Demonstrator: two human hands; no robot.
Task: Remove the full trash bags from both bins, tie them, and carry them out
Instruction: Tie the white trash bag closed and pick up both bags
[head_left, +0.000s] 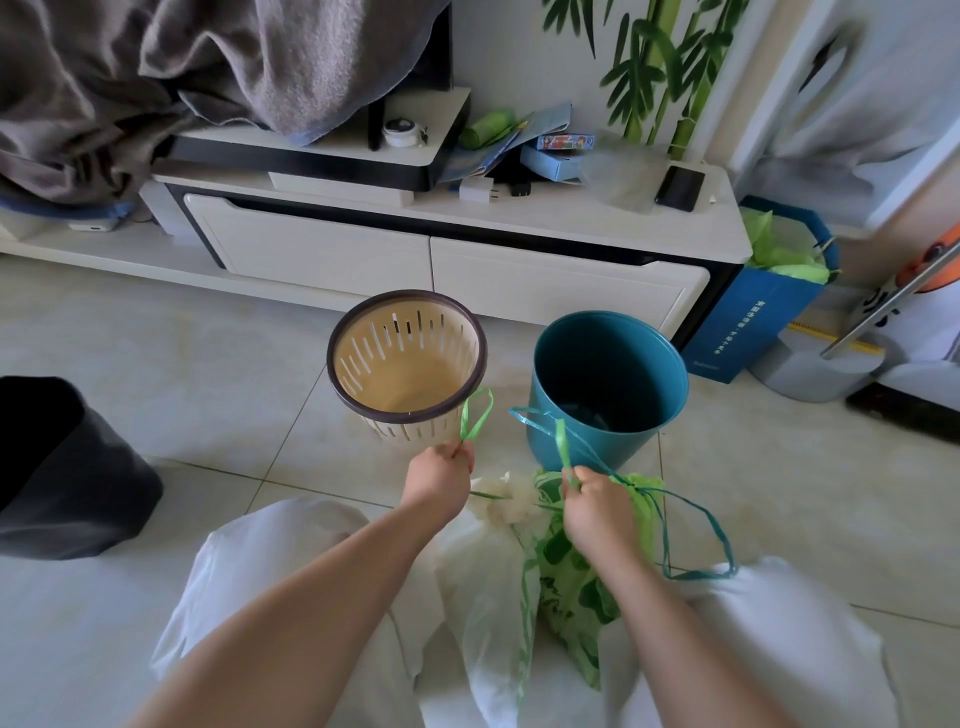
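A pale tiled floor (156, 364) fills most of the view, seen from above by a person whose two bare forearms reach forward from the bottom edge. Across the top, from ten to two o'clock, runs a long white TV cabinet (441, 260) with two drawers; a grey blanket (156, 78) is heaped over its left end and small clutter sits on its top. At nine o'clock a black bin (57, 467) stands partly out of view. Just above centre stand two emptied bins side by side and slightly apart: a cream slotted basket with a dark rim (408, 361) at eleven o'clock and a teal bucket (605, 384) at one o'clock. At three o'clock, beside the cabinet's end, a blue paper bag (758, 317) holds crumpled green plastic. Below centre, between the person's white-clad knees, lie two filled bags touching each other: a white trash bag (493, 587) on the left and a green patterned trash bag (571, 582) on the right, with teal drawstring loops trailing to its right. The hands are apart. The left hand (441, 480) is clenched around a green drawstring loop (475, 415) that rises above the fist. The right hand (597, 506) is closed on a second green drawstring strand (563, 447), with a teal loop beside it.
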